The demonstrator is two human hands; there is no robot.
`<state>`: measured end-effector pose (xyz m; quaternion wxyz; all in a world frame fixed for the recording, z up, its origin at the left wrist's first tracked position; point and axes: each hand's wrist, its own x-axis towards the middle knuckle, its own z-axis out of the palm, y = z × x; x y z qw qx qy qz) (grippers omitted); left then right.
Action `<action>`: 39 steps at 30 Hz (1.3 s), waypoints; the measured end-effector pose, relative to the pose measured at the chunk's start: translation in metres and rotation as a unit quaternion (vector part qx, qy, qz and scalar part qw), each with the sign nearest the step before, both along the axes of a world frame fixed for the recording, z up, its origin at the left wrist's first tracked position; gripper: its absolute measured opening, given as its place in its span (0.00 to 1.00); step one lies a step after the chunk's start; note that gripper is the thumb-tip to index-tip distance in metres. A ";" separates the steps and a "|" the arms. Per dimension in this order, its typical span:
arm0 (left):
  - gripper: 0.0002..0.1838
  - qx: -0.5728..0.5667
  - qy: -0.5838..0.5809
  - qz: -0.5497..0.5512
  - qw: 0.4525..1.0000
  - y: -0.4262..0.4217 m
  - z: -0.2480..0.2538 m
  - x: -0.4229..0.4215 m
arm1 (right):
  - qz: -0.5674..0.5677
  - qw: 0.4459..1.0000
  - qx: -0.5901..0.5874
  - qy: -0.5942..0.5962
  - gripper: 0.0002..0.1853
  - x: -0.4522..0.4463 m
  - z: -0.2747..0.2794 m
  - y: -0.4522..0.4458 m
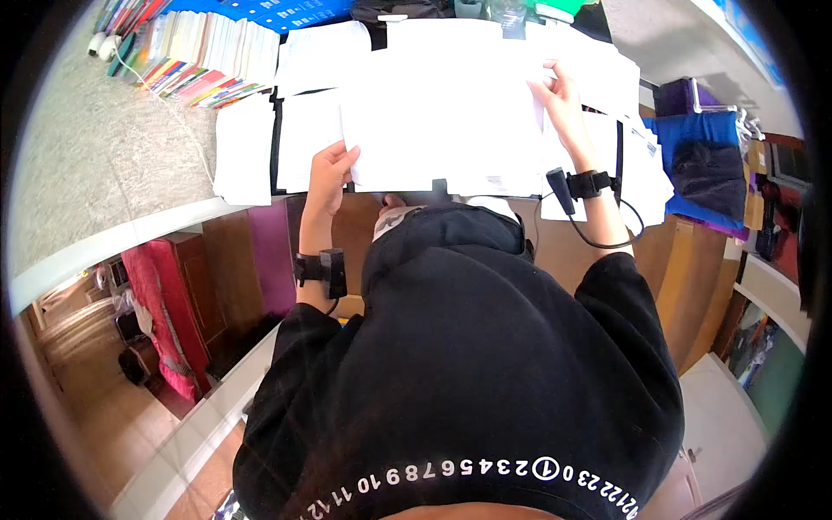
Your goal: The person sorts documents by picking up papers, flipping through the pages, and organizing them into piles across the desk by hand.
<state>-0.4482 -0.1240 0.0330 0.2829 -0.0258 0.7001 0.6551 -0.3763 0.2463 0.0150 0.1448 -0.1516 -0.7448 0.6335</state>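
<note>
A large white sheet of paper lies spread before me, its surface overexposed so any print is lost. My left hand pinches its lower left edge between thumb and fingers. At the sheet's upper right edge my right hand is closed, thumb and forefinger together on the paper. A black strap with a small device is on each wrist. White paper piles surround the sheet: one at the far left, another at upper left, and an uneven one at the right.
Rows of books stand at the back left, near blue boxes. A clear container and a green object sit at the back. A white cable crosses the left tabletop. Blue fabric hangs at the right.
</note>
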 end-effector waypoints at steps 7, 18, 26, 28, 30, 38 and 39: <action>0.08 0.023 0.010 0.035 0.999 0.004 -0.022 0.001 | -0.011 0.999 0.032 0.013 0.13 -0.003 -0.020 0.017; 0.10 -0.045 0.060 0.020 0.997 0.030 -0.023 -0.009 | -0.032 0.997 0.064 -0.012 0.05 -0.003 -0.066 0.044; 0.13 -0.072 0.076 0.033 0.994 0.014 -0.040 -0.024 | -0.092 0.986 0.135 -0.021 0.08 0.001 -0.049 0.047; 0.12 -0.087 0.179 0.036 0.979 0.015 -0.041 -0.029 | -0.071 0.990 0.110 -0.061 0.08 -0.001 -0.041 0.064; 0.11 -0.129 0.274 0.020 0.953 0.010 -0.042 -0.034 | -0.052 0.990 0.113 -0.072 0.08 -0.003 -0.030 0.075; 0.13 -0.297 0.350 -0.088 0.884 -0.002 -0.041 -0.048 | 0.027 0.979 0.162 -0.117 0.09 -0.026 0.006 0.093; 0.12 -0.295 0.356 -0.080 0.883 -0.005 -0.038 -0.051 | 0.035 0.977 0.166 -0.128 0.09 -0.029 0.011 0.091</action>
